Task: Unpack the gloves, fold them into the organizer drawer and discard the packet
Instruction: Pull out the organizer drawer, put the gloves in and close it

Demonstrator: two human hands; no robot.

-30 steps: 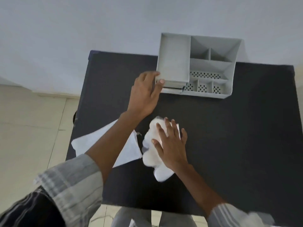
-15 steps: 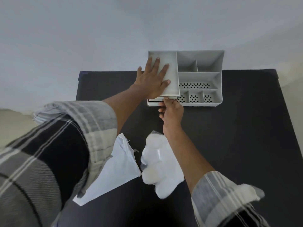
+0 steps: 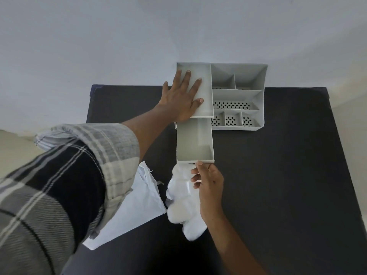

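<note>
- Head view: a grey plastic desk organizer stands at the far edge of a black table, against a pale wall.
- Its drawer is pulled out toward the person, a plain grey open-topped box with nothing visible inside.
- The left hand lies flat with fingers spread on the organizer's top-left tray, palm down, not closed around anything.
- The right hand has its thumb and fingertips pinched on the drawer's near front edge, gripping that edge; the handle itself is hidden behind the fingers.
- The gloves lie in a crumpled white, slightly translucent bundle on the table just beside the drawer's front, under and left of the right hand; individual fingers are hard to make out, and I cannot tell how many gloves there are.
- The packet, a flat white torn-open wrapper, lies on the table touching the gloves' left side; the plaid sleeve of the left arm covers its left part.
- Perforated floors show in the organizer's right compartments; its deeper rear compartments are shadowed.
- The right forearm is cut off by the lower frame edge.
</note>
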